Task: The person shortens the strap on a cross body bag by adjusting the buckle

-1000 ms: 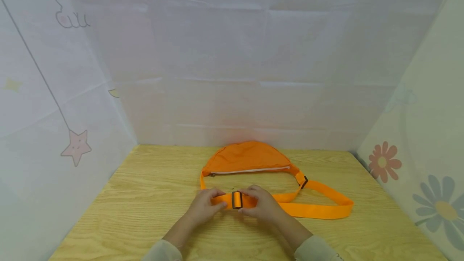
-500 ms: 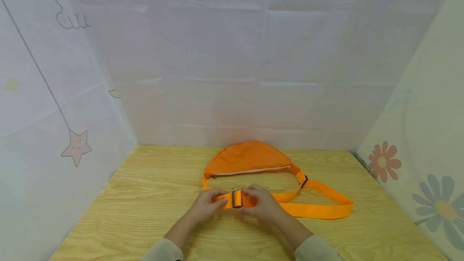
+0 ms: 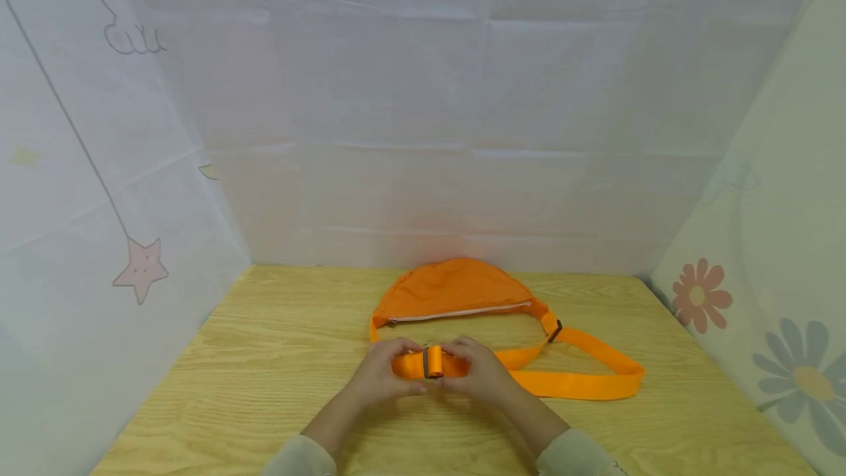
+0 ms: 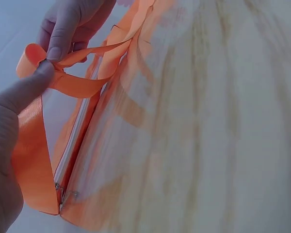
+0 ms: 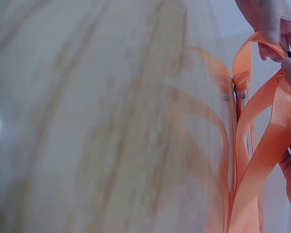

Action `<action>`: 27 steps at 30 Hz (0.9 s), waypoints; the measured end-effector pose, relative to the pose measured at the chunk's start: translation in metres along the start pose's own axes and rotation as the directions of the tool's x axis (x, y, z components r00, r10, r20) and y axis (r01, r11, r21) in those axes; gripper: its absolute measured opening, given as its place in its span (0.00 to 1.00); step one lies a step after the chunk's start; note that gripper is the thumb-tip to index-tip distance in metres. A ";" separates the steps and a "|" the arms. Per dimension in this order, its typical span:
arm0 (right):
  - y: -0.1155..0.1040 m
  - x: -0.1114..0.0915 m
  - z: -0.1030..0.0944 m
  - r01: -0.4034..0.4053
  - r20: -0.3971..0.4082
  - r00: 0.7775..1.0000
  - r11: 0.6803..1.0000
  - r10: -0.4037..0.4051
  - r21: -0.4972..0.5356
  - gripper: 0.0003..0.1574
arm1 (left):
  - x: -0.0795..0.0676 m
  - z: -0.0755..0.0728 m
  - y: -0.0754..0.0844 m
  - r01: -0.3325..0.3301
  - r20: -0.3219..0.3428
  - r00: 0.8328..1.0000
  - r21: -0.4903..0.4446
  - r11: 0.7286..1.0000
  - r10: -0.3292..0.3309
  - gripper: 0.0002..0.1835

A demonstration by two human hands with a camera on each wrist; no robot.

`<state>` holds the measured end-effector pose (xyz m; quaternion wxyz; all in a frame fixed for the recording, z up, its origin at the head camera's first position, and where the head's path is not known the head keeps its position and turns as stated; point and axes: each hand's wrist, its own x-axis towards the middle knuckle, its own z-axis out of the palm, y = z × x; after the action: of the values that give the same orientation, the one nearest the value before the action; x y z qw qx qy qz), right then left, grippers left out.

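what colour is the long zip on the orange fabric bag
The long narrow zip is whitish along the semicircular orange fabric bag; clearest in the head view.

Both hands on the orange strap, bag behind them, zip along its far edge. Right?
No: the head view shows the zip along the near edge of the bag. Rest holds: left hand and right hand on the orange strap, bag behind them.

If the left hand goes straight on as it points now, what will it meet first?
The left hand would probably first meet the dark slider buckle on the orange strap; depth there is unclear.
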<state>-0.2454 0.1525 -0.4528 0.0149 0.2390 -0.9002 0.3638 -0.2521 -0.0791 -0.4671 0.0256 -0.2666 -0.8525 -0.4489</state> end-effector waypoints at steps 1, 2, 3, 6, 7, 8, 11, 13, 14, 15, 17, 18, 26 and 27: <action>0.000 0.000 0.000 -0.003 -0.002 1.000 1.000 0.003 0.005 0.35 | 0.000 0.000 0.000 -0.016 -0.006 1.000 0.045 0.999 0.017 0.27; -0.001 0.000 0.000 -0.005 -0.005 1.000 1.000 0.005 0.007 0.34 | 0.000 0.000 0.000 -0.030 -0.016 0.999 0.088 0.996 0.032 0.27; -0.001 0.000 -0.001 -0.008 -0.008 1.000 1.000 0.008 0.011 0.34 | -0.001 0.000 0.000 -0.043 -0.027 0.999 0.114 0.993 0.047 0.26; -0.002 -0.001 -0.001 -0.005 -0.020 1.000 1.000 0.005 0.016 0.33 | -0.002 0.001 0.000 -0.072 -0.066 0.994 0.156 0.985 0.083 0.25; -0.002 -0.001 -0.001 0.000 -0.024 1.000 1.000 0.001 0.015 0.33 | -0.002 0.001 -0.001 -0.076 -0.077 0.993 0.164 0.983 0.090 0.25; -0.001 -0.001 -0.001 0.008 -0.030 1.000 1.000 -0.008 0.016 0.33 | -0.003 0.001 -0.001 -0.078 -0.086 0.992 0.169 0.983 0.094 0.24; -0.001 -0.002 -0.001 0.013 -0.040 0.999 0.999 -0.011 0.029 0.32 | -0.004 0.001 -0.001 -0.082 -0.118 0.987 0.198 0.977 0.106 0.23; 0.000 -0.002 -0.001 0.013 -0.044 0.999 0.999 -0.012 0.036 0.32 | -0.005 0.001 -0.002 -0.087 -0.137 0.984 0.209 0.974 0.118 0.22; 0.000 -0.002 -0.001 0.014 -0.046 0.999 0.999 -0.012 0.039 0.32 | -0.006 0.001 -0.002 -0.093 -0.148 0.981 0.214 0.972 0.126 0.22; 0.000 -0.002 -0.001 0.009 -0.045 0.999 0.999 -0.007 0.040 0.32 | -0.006 0.001 -0.002 -0.096 -0.160 0.978 0.217 0.972 0.132 0.22; 0.001 -0.002 -0.001 0.008 -0.045 0.999 0.999 -0.006 0.038 0.32 | -0.006 0.001 -0.003 -0.101 -0.171 0.976 0.202 0.974 0.136 0.21; 0.001 -0.002 -0.001 0.007 -0.045 0.999 0.999 -0.005 0.038 0.32 | -0.006 0.001 -0.004 -0.111 -0.175 0.974 0.192 0.975 0.145 0.21; 0.001 -0.001 0.000 0.059 -0.057 0.997 0.998 -0.059 0.012 0.31 | -0.001 0.008 -0.004 -0.263 -0.213 0.927 0.215 0.941 0.308 0.21; 0.001 -0.001 0.000 0.069 -0.057 0.996 0.997 -0.068 0.015 0.30 | 0.000 0.009 -0.003 -0.269 -0.213 0.925 0.214 0.939 0.314 0.22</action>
<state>-0.2454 0.1533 -0.4540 0.0507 0.2596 -0.8874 0.3775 -0.2517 -0.0738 -0.4751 0.2208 -0.3304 -0.8307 -0.3900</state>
